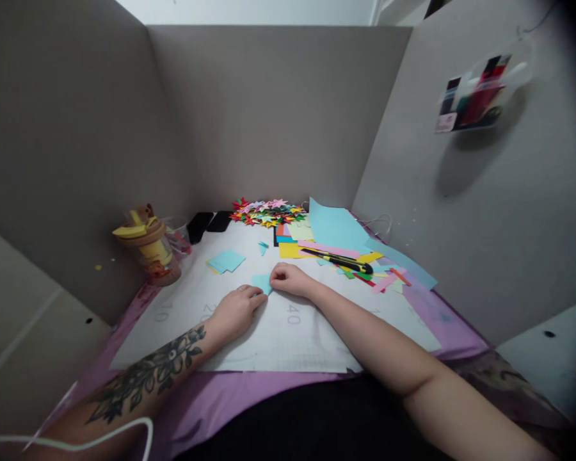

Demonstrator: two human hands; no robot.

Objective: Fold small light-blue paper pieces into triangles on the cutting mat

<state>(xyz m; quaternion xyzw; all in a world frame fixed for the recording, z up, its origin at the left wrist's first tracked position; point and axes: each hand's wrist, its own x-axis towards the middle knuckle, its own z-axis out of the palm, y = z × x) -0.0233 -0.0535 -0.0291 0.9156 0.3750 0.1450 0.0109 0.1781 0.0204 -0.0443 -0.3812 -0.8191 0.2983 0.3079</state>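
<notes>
A small light blue paper piece (260, 282) lies on the white sheet between my two hands; part of it is covered by fingers. My right hand (292, 280) is closed, its thumb and fingertips pinching the paper's right edge. On the lower left side, my left hand (237, 312) has its thumb and fingertips closed at the paper's edge. Just beyond is a small folded blue piece (262, 248). A stack of light blue squares (226, 261), with a yellow edge underneath, lies to the left.
Folded paper stars (269, 211) in many colours are heaped at the back. A yellow-black utility knife (343, 261) lies on coloured paper scraps (386, 282) to the right, near a large blue sheet (336, 224). A cup (158, 256) stands left, near dark flat objects (200, 225).
</notes>
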